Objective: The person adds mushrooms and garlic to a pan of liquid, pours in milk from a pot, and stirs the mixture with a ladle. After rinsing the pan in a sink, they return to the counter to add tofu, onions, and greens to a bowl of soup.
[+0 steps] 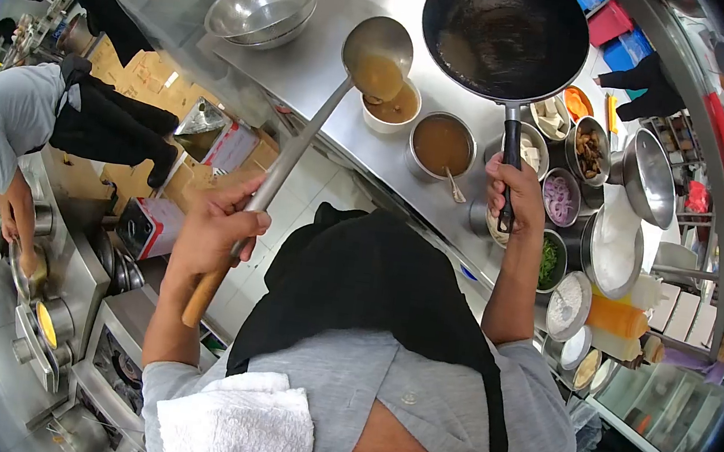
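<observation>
My left hand (224,221) is closed round the handle of a long ladle (311,126) with a wooden grip end. The ladle's bowl holds brown liquid and overlaps a white bowl (390,115) of brown soup. In my right hand (516,190) is the black handle of a frying pan (505,32), dark inside with a wet sheen at its base. A metal pot (442,146) of brown liquid with a spoon in it stands between the ladle and the pan handle.
Steel bowls (264,5) sit at the counter's back left. Right of the pan are containers of sliced red onion (560,198), chopped greens (549,261), mushrooms (589,149) and white powder (568,305). A co-worker (13,110) bends over pots at far left.
</observation>
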Demonstrator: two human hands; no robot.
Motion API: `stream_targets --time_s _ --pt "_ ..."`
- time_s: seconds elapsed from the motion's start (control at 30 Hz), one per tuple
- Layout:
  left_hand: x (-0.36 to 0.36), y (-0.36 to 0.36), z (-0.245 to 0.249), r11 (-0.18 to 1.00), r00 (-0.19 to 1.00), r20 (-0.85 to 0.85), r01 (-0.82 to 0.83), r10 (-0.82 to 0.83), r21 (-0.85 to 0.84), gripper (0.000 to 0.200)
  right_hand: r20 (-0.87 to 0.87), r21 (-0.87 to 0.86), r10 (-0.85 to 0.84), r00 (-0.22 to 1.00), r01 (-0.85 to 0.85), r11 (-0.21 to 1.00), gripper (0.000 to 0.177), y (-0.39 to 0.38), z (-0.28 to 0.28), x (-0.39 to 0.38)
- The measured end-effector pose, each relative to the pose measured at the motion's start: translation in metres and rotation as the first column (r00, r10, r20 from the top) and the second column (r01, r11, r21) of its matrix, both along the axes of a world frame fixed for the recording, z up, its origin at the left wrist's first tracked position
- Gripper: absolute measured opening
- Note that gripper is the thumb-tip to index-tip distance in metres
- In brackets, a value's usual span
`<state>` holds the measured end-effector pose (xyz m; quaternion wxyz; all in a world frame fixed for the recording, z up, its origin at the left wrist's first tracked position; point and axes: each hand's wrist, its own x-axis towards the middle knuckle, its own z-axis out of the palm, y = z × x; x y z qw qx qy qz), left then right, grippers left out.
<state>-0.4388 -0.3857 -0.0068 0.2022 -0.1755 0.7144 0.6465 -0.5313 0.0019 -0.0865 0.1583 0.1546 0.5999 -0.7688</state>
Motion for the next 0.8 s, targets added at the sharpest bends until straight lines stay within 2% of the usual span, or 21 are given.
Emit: stream_targets --time_s 0.17,0.27,0.37,0.47,0.57,0.7,0.8 --pt "0.012 0.002 -0.012 0.981 0.991 -0.083 0.093 -0.108 -0.17 0.055 -0.006 0.019 0.001 1.0 -0.001 1.0 0.021 -0.002 0.003 0.007" --pt "0.018 -0.003 -0.013 0.981 0.989 -0.12 0.068 -0.091 -0.182 0.055 0.013 0.042 0.009 1.0 -0.01 0.999 0.021 -0.005 0.007 0.009" --pt "0.016 -0.001 -0.001 0.996 0.993 -0.113 0.022 -0.032 -0.091 0.054 -0.008 0.053 0.024 1.0 -0.024 0.998 0.021 -0.007 0.008 0.012" --pt "0.008 -0.002 0.002 0.999 0.991 -0.125 0.045 -0.045 0.002 0.053 0.0 0.057 0.024 1.0 -0.024 0.998 0.02 -0.011 0.007 0.014" --pt "-0.006 0.008 -0.003 0.995 0.985 -0.145 0.093 -0.099 -0.044 0.053 0.029 0.071 0.04 0.999 -0.042 0.997 0.02 -0.014 0.004 0.016" --pt "-0.026 0.025 -0.024 0.982 0.943 -0.289 0.128 -0.165 -0.141 0.051 0.022 0.123 0.082 0.996 -0.084 0.989 0.02 -0.028 0.011 0.02" --pt "-0.039 0.027 -0.035 0.972 0.935 -0.275 0.197 -0.226 -0.131 0.052 -0.002 0.132 0.084 0.996 -0.083 0.988 0.019 -0.033 0.009 0.02"
